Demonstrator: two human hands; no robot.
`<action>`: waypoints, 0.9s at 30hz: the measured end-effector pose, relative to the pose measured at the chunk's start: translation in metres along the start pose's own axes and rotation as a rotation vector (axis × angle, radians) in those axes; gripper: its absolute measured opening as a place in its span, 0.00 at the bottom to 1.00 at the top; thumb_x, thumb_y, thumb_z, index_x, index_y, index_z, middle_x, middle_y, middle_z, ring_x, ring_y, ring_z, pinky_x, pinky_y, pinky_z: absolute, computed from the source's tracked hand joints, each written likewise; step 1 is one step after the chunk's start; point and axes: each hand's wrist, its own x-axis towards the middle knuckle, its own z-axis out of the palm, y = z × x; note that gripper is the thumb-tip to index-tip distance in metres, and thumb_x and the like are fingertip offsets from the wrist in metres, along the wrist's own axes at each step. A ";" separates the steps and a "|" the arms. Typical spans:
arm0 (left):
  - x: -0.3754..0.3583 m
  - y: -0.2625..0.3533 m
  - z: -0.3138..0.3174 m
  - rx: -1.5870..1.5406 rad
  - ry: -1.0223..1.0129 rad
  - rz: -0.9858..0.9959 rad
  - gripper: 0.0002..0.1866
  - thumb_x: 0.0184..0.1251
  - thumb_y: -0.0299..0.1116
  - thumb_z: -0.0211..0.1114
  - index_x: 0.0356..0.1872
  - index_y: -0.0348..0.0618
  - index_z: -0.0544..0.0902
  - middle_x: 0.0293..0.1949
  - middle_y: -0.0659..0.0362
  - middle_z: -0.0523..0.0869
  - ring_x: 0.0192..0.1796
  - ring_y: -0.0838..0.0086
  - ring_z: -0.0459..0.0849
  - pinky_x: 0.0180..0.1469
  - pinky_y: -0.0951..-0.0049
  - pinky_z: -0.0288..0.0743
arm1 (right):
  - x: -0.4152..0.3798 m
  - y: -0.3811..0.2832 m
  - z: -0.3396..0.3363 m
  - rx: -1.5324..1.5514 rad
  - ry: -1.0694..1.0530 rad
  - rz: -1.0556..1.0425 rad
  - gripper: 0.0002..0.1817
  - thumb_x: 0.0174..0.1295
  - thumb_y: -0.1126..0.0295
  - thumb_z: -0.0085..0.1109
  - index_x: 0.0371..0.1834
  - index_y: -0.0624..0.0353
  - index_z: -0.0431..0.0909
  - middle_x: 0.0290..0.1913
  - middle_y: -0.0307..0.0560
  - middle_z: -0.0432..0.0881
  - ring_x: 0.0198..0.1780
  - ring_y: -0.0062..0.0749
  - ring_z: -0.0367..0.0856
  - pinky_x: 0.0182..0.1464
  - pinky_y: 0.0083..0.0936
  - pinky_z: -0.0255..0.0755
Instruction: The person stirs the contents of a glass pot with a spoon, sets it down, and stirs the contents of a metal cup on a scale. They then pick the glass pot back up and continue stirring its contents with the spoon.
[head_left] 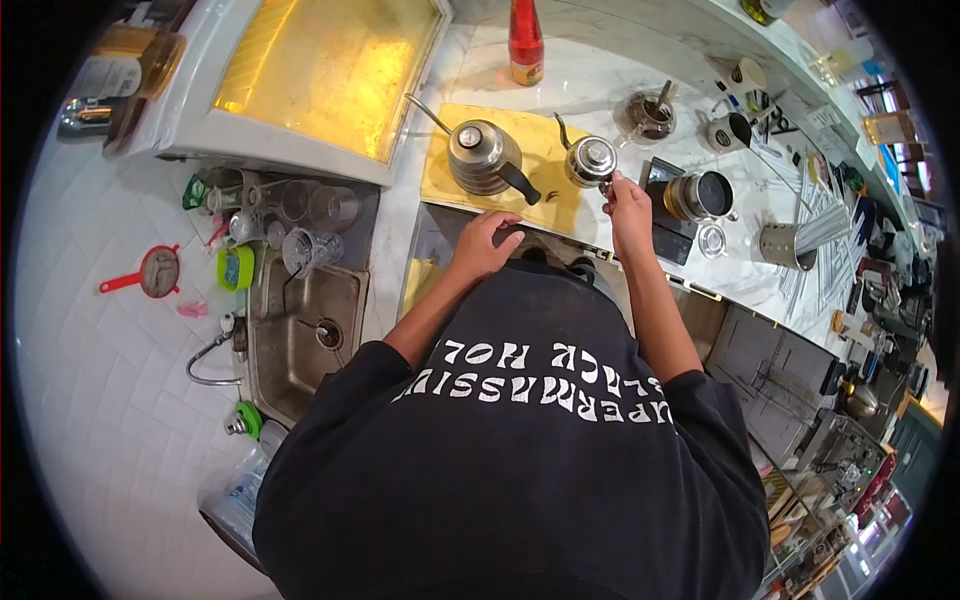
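My right hand (630,212) is closed at the handle side of a small steel gooseneck kettle (591,160), whose thin spout points up and to the left. The kettle is over the right part of a yellow cloth (552,122). Left of it, a larger steel gooseneck kettle (478,160) with a black handle stands on the same cloth. My left hand (486,243) lies at the counter's front edge, just below that black handle, with its fingers apart and nothing in them.
Right of my right hand are a dark flat scale (672,243), a glass-and-metal pot (697,196) and a tin of straws (788,246). A red bottle (526,45) stands at the back. On my left are a sink (300,345), several clear cups and a red strainer (159,272).
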 end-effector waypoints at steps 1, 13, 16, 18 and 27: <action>-0.002 0.000 -0.001 0.000 0.009 -0.017 0.17 0.71 0.35 0.74 0.56 0.37 0.87 0.51 0.50 0.91 0.52 0.62 0.91 0.58 0.65 0.82 | 0.008 0.005 0.007 -0.002 -0.003 -0.003 0.20 0.82 0.58 0.57 0.29 0.54 0.77 0.30 0.33 0.75 0.31 0.19 0.67 0.37 0.23 0.64; -0.021 -0.003 -0.005 -0.056 0.088 -0.093 0.17 0.71 0.36 0.73 0.55 0.38 0.87 0.49 0.49 0.90 0.52 0.60 0.90 0.58 0.63 0.82 | 0.048 0.052 0.017 -0.064 -0.057 0.024 0.18 0.81 0.57 0.59 0.33 0.56 0.79 0.27 0.33 0.75 0.30 0.20 0.69 0.35 0.24 0.65; -0.020 -0.006 0.004 -0.053 0.068 -0.105 0.17 0.71 0.36 0.73 0.55 0.38 0.87 0.50 0.49 0.90 0.52 0.60 0.90 0.58 0.63 0.82 | 0.040 0.050 0.017 -0.133 0.005 0.001 0.16 0.78 0.56 0.63 0.45 0.61 0.83 0.32 0.36 0.79 0.32 0.21 0.75 0.37 0.24 0.70; -0.017 -0.001 0.009 -0.071 0.042 -0.105 0.17 0.71 0.35 0.73 0.55 0.38 0.87 0.50 0.49 0.90 0.52 0.60 0.90 0.58 0.63 0.82 | 0.034 0.055 0.014 -0.208 0.049 -0.055 0.19 0.76 0.56 0.66 0.54 0.63 0.82 0.39 0.40 0.82 0.34 0.22 0.78 0.38 0.25 0.73; 0.002 0.024 0.041 -0.103 -0.032 -0.001 0.16 0.70 0.33 0.74 0.55 0.37 0.87 0.49 0.52 0.91 0.51 0.63 0.90 0.57 0.66 0.82 | -0.055 0.035 -0.064 -0.212 0.019 0.001 0.22 0.78 0.57 0.64 0.66 0.61 0.78 0.58 0.46 0.84 0.43 0.24 0.84 0.46 0.23 0.78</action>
